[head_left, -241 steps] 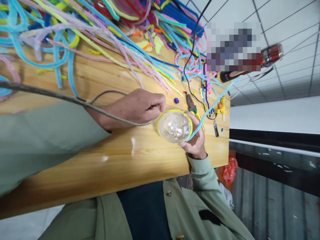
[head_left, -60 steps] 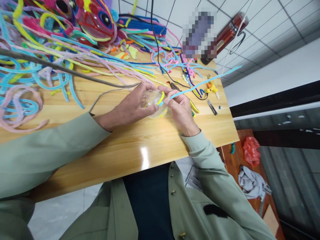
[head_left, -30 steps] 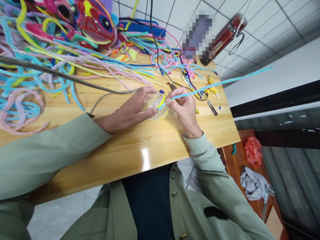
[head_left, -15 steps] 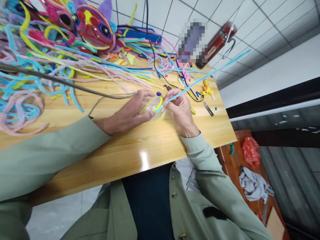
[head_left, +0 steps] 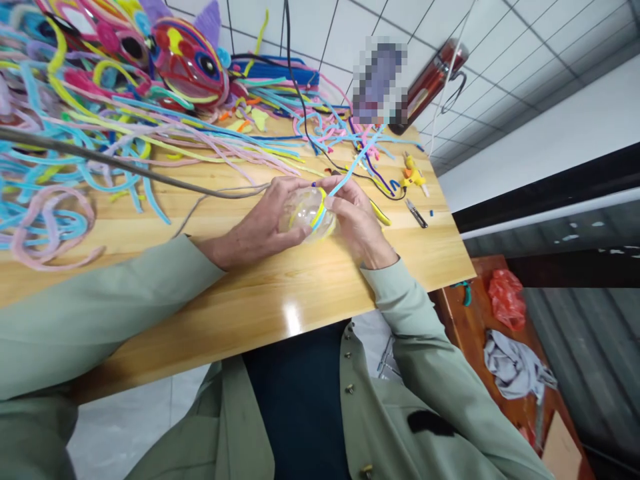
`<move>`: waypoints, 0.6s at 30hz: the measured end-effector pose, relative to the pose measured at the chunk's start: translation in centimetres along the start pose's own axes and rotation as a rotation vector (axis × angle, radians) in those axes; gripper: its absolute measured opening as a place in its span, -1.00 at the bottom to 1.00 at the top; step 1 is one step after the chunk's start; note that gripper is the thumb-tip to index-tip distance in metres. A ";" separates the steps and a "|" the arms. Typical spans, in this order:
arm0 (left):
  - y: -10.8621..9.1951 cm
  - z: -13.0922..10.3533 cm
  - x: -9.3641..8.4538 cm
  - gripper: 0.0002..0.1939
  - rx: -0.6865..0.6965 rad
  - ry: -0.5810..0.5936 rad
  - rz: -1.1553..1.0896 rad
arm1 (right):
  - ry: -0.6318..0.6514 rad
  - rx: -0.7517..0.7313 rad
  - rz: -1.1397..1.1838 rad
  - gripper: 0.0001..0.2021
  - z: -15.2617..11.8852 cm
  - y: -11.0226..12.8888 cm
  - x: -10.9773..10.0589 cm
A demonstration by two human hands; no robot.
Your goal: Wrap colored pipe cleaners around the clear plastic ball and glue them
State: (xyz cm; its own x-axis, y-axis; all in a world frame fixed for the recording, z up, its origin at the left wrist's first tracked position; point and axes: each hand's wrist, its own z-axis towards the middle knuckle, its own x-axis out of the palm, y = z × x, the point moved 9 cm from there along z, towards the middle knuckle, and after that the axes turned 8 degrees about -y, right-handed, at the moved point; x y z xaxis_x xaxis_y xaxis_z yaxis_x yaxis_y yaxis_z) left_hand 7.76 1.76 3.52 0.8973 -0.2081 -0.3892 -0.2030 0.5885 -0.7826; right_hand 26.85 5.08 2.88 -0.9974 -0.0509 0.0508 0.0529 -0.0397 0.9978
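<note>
My left hand [head_left: 260,223] is closed around the left side of a clear plastic ball [head_left: 303,208], thumb in front and fingers behind. A yellow pipe cleaner [head_left: 321,205] curves round the ball. Alongside it lies one end of a light blue pipe cleaner [head_left: 356,162], close to my left thumb. My right hand [head_left: 357,217] pinches that blue strip against the ball's right side, and its long free end slants up towards the back of the table. A small purple piece shows just behind the ball. The right fingertips are partly hidden.
Loose pipe cleaners [head_left: 165,137] and decorated clear masks [head_left: 187,63] crowd the back left. A yellow glue gun [head_left: 413,175] and small snips [head_left: 416,213] lie right. A red thermos [head_left: 427,87] stands behind. A grey cable [head_left: 150,170] crosses from the left.
My right hand has brought the blue pipe cleaner closer along the yellow one on the ball. Its free end has swung left and more upright. The view has shifted slightly.
</note>
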 end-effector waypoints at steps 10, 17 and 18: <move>0.2 0.8 0.1 -0.24 -0.081 0.023 -0.054 | 0.017 0.056 -0.013 -0.46 0.0 -0.9 0.7; -0.1 0.8 -0.1 -0.22 -0.093 0.005 -0.024 | 0.020 0.063 -0.002 -0.51 -0.4 -0.7 0.8; 0.0 0.8 -0.1 -0.22 -0.087 0.005 -0.029 | 0.022 0.062 0.000 -0.52 -0.4 -0.7 0.8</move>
State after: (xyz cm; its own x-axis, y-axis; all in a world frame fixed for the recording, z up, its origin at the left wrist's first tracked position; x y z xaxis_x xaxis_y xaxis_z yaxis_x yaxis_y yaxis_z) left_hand 7.98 2.34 3.96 0.9012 -0.2281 -0.3685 -0.2109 0.5119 -0.8328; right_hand 26.06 4.65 2.25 -0.9961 -0.0729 0.0504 0.0489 0.0222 0.9986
